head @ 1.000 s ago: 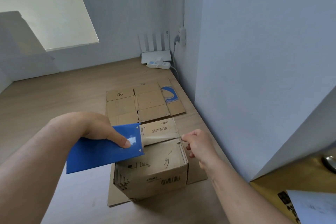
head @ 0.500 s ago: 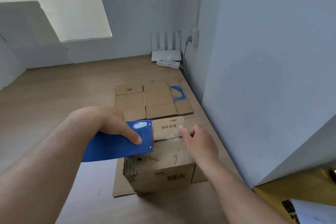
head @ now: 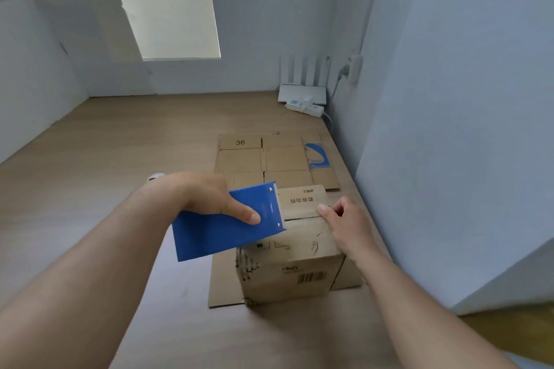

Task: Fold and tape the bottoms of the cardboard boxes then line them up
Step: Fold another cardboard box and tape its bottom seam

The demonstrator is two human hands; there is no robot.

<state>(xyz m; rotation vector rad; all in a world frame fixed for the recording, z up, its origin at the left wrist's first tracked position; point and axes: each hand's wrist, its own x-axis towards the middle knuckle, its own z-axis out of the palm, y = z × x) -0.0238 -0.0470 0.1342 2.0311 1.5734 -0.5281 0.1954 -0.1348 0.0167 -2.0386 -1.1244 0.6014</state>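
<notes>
Cardboard box stands nearest you, top flaps closed | your left hand grips blue tape dispenser at its top seam | your right hand curled on top's right edge, pinch unclear | flattened boxes beyond | router in far corner

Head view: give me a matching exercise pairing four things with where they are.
1 blue tape dispenser
2 upright cardboard box
3 flattened cardboard boxes
4 white router

a in the far corner by the wall
b gripped by the left hand
c flat on the floor
d touched by the right hand

Pairs: 1-b, 2-d, 3-c, 4-a.
</notes>
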